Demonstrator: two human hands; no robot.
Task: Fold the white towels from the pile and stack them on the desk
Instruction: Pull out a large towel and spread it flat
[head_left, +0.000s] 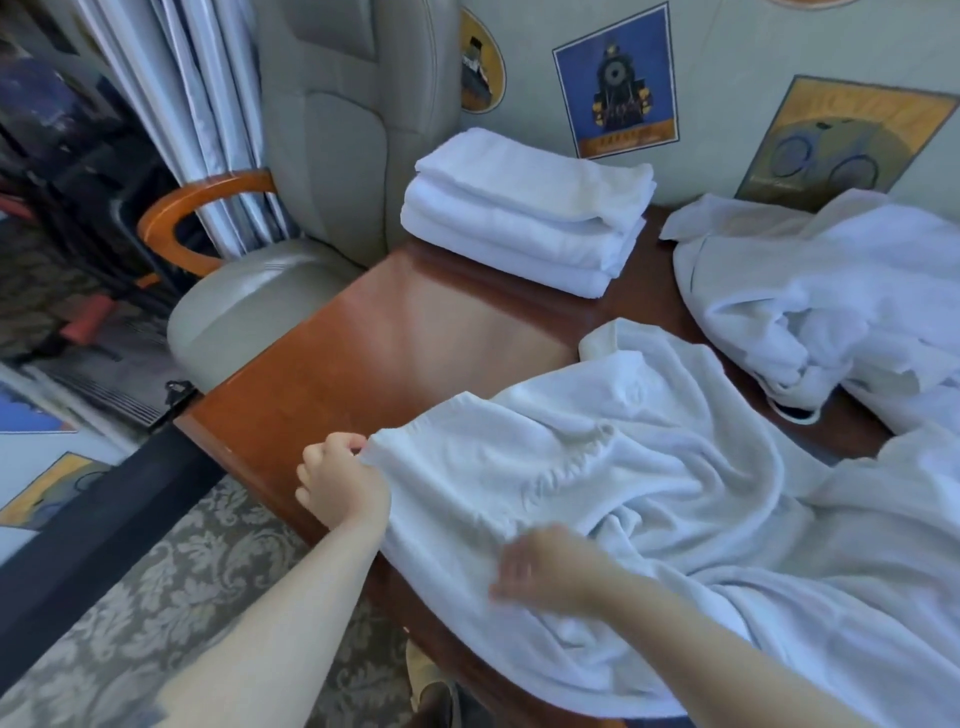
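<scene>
A glossy wooden counter (415, 332) against a wall hung with train and bicycle posters (618, 83), white towels spread across it.

The left hand (337, 478) pinches the near-left corner of an unfolded white towel (597, 467) that lies rumpled over the counter's front edge. The right hand (540, 566) rests on the same towel near that edge; it is blurred, and I cannot tell whether its fingers grip the cloth. A neat stack of folded towels (524, 213) sits at the back of the counter by the wall. A loose pile of towels (831, 301) lies at the right. A padded armchair (291, 249) stands beside the counter's left end.
</scene>
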